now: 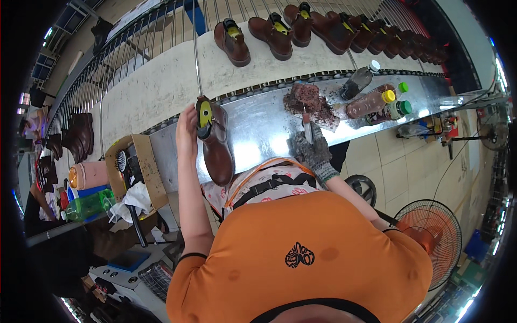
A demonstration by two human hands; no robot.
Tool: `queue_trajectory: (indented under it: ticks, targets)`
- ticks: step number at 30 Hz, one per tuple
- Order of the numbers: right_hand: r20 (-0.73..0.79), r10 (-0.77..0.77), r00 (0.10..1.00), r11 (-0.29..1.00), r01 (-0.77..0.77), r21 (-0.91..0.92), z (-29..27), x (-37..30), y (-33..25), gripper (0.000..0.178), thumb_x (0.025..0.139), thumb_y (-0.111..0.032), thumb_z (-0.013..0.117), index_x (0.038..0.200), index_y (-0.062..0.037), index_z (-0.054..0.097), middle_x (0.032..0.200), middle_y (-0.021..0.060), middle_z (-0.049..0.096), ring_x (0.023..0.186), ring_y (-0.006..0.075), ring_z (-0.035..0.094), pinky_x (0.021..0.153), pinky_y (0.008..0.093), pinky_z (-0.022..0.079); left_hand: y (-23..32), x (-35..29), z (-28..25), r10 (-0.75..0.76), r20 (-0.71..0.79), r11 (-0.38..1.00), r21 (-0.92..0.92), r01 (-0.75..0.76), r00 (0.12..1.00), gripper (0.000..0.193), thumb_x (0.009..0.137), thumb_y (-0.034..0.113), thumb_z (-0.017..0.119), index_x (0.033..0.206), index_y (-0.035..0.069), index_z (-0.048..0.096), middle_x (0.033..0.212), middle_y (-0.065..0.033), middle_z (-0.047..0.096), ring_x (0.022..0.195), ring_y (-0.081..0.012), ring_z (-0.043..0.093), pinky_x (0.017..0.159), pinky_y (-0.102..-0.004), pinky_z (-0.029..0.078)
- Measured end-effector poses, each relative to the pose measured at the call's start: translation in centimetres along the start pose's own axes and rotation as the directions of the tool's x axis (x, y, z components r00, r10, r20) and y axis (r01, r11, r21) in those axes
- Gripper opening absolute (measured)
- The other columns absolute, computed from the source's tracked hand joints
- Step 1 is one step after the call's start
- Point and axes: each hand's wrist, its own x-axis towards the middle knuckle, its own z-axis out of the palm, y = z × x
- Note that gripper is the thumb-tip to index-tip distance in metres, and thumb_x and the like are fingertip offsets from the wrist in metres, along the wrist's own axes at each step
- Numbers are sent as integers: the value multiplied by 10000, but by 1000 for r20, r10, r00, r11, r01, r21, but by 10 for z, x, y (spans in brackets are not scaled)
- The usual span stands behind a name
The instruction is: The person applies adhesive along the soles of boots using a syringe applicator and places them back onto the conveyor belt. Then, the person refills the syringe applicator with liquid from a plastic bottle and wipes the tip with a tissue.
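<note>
while the gloved right hand (312, 154) closes around a slim tool (306, 118) with a reddish part, beside a crumbly brown heap (306, 98), the bare left hand (186, 126) sits at the shaft of a smooth leather boot (218, 153). its fingers bend near the rim; from where i stand, i cannot tell whether they pinch it. the boot is at the near side of a shiny metal bench (257, 119), rounded toe toward the person, a yellow piece (205, 111) showing in its mouth. the grey glove ends in a knitted cuff. plastic bottles (367, 105) with coloured caps cluster right of the heap; an open cardboard box (151, 173) sits to the left. more brown boots (271, 37) line a pale belt (153, 81).
</note>
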Motion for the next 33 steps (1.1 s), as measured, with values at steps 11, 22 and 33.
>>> queue_trajectory:
  ticks: [11, 22, 33]
  targets:
    - [88, 36, 996, 951, -61, 302, -5, -13, -13, 656, 820, 97, 489, 1391, -134, 262, 966, 74, 569, 632, 109, 519, 573, 261, 503, -5, 59, 19, 23, 408, 994, 91, -65, 913, 746, 968, 533, 160, 609, 18, 563, 694, -109, 577, 927, -260, 539, 904, -344, 374]
    - [18, -76, 997, 943, 66, 325, -11, -23, -45, 376, 895, -46, 518, 1259, -80, 429, 875, 45, 567, 584, 87, 510, 533, 209, 446, 42, 1, 27, 568, 599, 819, -478, -317, 565, 717, 963, 531, 209, 564, 60, 573, 628, -68, 528, 963, -266, 445, 957, -369, 269]
    - [350, -36, 936, 999, 46, -22, -23, -14, -116, 183, 824, -62, 616, 988, 10, 652, 850, 83, 670, 733, 163, 644, 621, 269, 517, 51, -14, 50, 504, 622, 863, -392, -319, 599, 685, 921, 549, 342, 508, 45, 553, 553, -73, 516, 852, -244, 496, 909, -363, 340]
